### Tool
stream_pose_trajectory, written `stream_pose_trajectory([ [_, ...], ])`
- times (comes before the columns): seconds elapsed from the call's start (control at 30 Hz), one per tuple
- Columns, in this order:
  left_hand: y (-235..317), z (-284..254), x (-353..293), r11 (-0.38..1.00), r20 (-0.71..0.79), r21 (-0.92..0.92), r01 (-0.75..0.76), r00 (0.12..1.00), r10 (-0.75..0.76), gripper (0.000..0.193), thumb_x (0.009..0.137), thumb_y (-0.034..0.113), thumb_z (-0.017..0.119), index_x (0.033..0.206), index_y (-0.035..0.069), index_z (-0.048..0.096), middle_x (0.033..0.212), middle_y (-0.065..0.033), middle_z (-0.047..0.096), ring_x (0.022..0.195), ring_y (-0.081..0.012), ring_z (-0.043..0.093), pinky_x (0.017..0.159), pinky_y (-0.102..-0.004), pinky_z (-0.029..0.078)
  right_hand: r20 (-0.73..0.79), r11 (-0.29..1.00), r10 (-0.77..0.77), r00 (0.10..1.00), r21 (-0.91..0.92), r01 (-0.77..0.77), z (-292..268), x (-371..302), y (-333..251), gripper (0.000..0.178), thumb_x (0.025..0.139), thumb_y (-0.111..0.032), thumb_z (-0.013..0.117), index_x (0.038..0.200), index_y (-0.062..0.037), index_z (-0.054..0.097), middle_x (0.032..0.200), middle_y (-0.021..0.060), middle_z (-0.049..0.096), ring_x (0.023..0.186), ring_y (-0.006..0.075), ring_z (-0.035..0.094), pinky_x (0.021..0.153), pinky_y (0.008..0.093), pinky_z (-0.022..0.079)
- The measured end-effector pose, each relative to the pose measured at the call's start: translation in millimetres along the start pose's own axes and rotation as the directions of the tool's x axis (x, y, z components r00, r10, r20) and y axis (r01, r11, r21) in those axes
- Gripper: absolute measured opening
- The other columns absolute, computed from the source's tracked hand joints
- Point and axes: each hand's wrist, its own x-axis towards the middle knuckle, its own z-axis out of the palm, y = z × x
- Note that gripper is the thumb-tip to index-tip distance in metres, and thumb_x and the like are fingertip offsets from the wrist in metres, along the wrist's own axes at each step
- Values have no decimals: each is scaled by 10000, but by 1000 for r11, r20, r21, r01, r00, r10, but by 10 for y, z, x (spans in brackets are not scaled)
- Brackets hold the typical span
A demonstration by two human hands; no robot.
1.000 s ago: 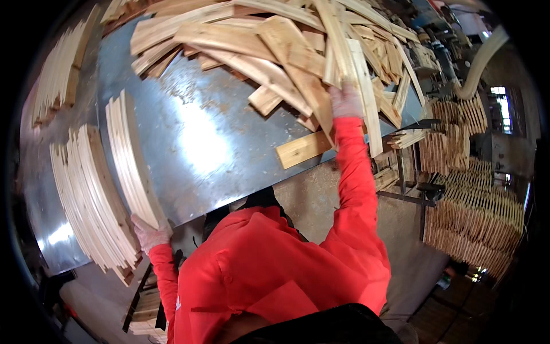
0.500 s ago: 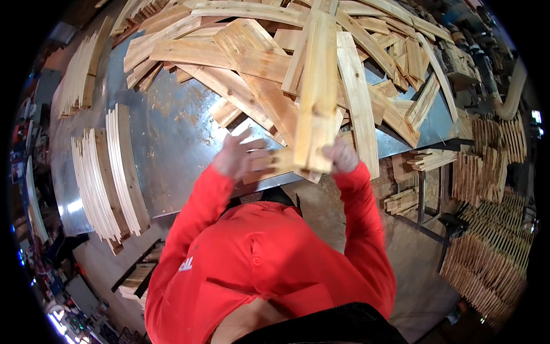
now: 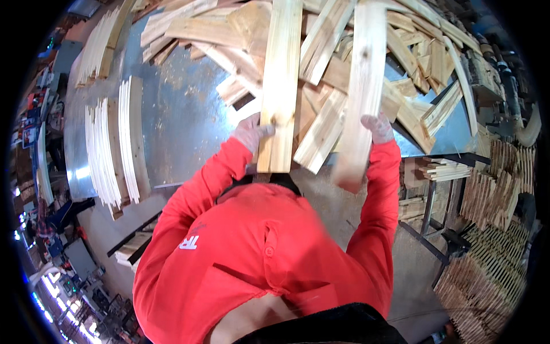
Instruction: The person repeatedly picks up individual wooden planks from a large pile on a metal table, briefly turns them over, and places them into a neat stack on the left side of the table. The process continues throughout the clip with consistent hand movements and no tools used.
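My left hand [image 3: 251, 132] grips the near part of a long pale board [image 3: 279, 86], thumb on its top face beside a knot. The board points away from me over the pile. To the right, my right hand [image 3: 380, 128] holds the right edge of another long board [image 3: 366, 74], whose near end is blurred and overhangs the table edge. Between the two lies a shorter board [image 3: 322, 132], slanted, touched by neither hand. Beneath and beyond them spreads a loose heap of boards [image 3: 209, 31], partly hidden by the held ones.
A metal table [image 3: 177, 114] carries the heap. On its left side stand neat rows of boards [image 3: 103, 155] on edge, with another row [image 3: 94, 54] farther back. Stacked slats [image 3: 487, 269] and a dark metal stand [image 3: 428, 206] are at the right.
My left hand, before spread and apart from the boards, has closed on a board at the left. My right hand has moved right with a board. The view has shifted slightly.
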Motion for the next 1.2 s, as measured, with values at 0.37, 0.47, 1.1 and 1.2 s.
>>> stream_pose_trajectory([
  [0.37,-656,-276,377,941,-225,155,-301,917,330,622,791,215,706,1320,-7,467,1177,-176,616,1021,-239,608,925,-345,473,189,670,-312,931,-651,356,2497,-194,-1714,540,904,-281,603,1318,29,444,1278,237,530,1249,338,452,1071,386,348],
  [0.47,-142,-385,22,988,-100,-51,-142,986,137,628,767,147,714,1324,-6,469,1188,-138,617,1019,-207,607,926,-336,475,-42,982,-81,996,168,87,2316,99,-1613,736,879,-418,616,1396,31,345,1398,279,381,1366,380,298,1128,407,274],
  [1.1,-889,-758,-269,626,-219,-765,-152,975,-31,551,869,251,666,1309,-11,461,1168,-117,615,1067,-228,602,935,-356,494,232,843,-116,966,-491,219,2607,-891,-1895,823,797,-437,671,1493,-244,277,1555,230,129,1410,426,213,1124,494,297],
  [1.2,-505,-630,-481,753,-209,-653,-80,975,-78,580,847,265,696,1311,-7,478,1159,-134,626,1031,-264,625,916,-395,511,783,675,33,621,-475,564,2279,-958,-2306,836,776,-431,674,1485,-203,294,1508,230,270,1365,421,307,1081,444,358],
])
